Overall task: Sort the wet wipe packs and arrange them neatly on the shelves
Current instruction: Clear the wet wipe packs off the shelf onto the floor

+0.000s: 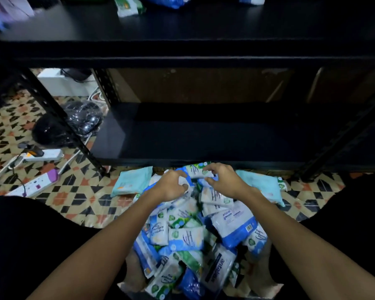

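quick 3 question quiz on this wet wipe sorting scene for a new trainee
1. True or false: the lower shelf already holds a row of packs.
2. Where is the pile of wet wipe packs? A) on the floor in front of the shelving B) on the upper shelf C) in a black bag
3. What is the right hand pinching?

Key
1. False, no packs show on it.
2. A
3. A small white and green pack at the pile's far end; the left hand grips packs beside it.

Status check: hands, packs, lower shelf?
Both hands on the pile of wipe packs: left hand and right hand each gripping a pack. Lower shelf bare, nothing blocking it.
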